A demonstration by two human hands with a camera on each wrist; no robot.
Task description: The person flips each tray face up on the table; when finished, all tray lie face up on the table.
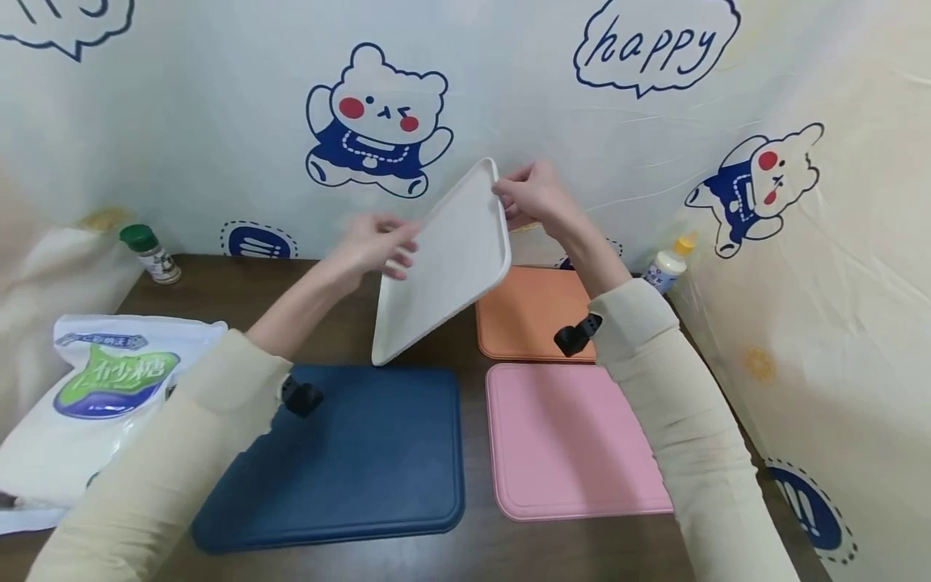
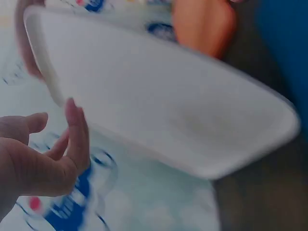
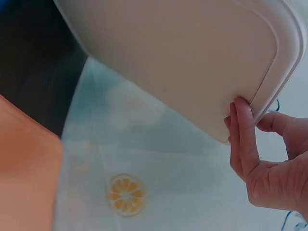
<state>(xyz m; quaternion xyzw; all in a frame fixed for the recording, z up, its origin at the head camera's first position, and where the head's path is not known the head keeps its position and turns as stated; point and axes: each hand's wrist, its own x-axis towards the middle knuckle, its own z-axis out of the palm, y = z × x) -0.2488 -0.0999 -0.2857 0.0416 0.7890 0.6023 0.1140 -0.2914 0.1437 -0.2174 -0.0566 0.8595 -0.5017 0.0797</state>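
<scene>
A white rectangular tray (image 1: 454, 242) with a low raised rim is tilted up over the back of the table, its lowest corner close by the blue tray. My right hand (image 1: 537, 196) pinches its upper right edge; in the right wrist view the fingers (image 3: 244, 126) lie on one face and the thumb at the rim. Beside the tray's left side, my left hand (image 1: 372, 245) has loosely spread fingers and grips nothing. The left wrist view has that hand (image 2: 53, 166) next to the tray's long edge, fingertips overlapping it.
A blue tray (image 1: 364, 453) and a pink tray (image 1: 575, 440) lie in front, an orange one (image 1: 531, 311) behind the pink. To the left are a sugar bag (image 1: 109, 388) and a green-capped shaker (image 1: 151, 255). A yellow-tipped bottle (image 1: 665, 267) stands back right, before a printed cloth (image 1: 509, 97).
</scene>
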